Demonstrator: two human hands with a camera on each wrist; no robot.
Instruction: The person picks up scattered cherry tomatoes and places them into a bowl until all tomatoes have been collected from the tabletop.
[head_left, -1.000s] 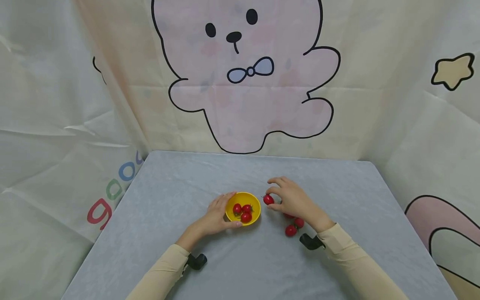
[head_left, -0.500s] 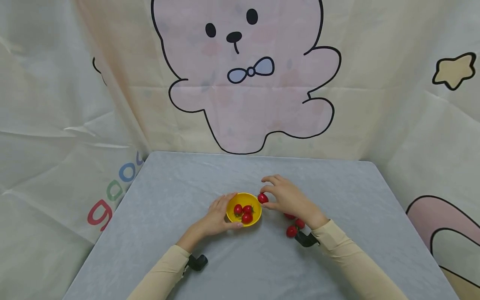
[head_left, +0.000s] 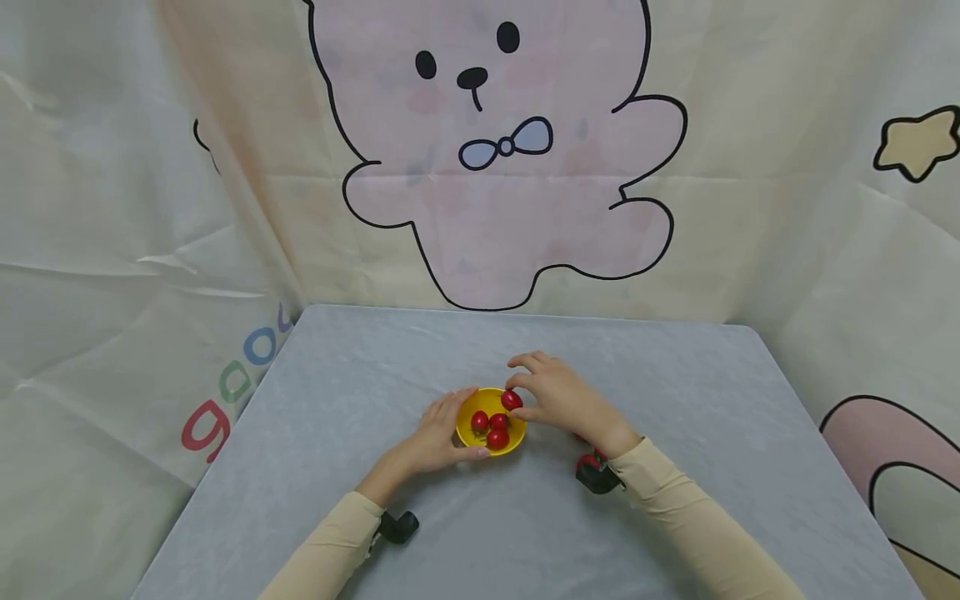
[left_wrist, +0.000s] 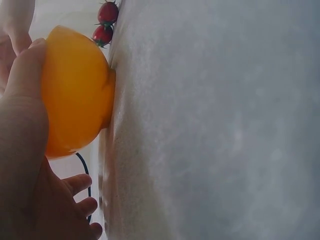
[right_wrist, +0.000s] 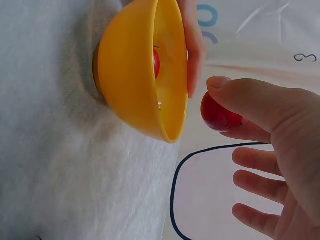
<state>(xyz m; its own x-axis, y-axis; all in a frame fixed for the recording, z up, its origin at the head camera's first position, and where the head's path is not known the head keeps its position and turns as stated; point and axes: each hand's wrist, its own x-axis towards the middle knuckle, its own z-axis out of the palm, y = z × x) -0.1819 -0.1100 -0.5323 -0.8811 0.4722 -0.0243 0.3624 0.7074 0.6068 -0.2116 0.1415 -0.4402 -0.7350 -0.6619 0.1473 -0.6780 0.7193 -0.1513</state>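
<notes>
A yellow bowl (head_left: 486, 402) stands on the table with 3 red cherry tomatoes (head_left: 497, 439) inside. My left hand (head_left: 433, 437) holds it from the left, thumb at the near side and fingers along the far side. Over the bowl's right rim, my right hand (head_left: 561, 402) pinches another cherry tomato (right_wrist: 216, 114) between thumb and index finger. The other right fingers are spread, as the right wrist view shows. In the left wrist view the bowl's outer wall (left_wrist: 75, 95) is seen side-on, lower edge on the cloth.
More cherry tomatoes (left_wrist: 103, 35) lie on the table right of the bowl, partly hidden under my right wrist and its black camera (head_left: 597, 477) in the head view. A grey cloth covers the table (head_left: 375, 358). Printed fabric (head_left: 720, 233) hangs behind it.
My right hand has moved left with its cherry tomato, from beside the bowl to above its right rim. My left hand has stayed on the bowl.
</notes>
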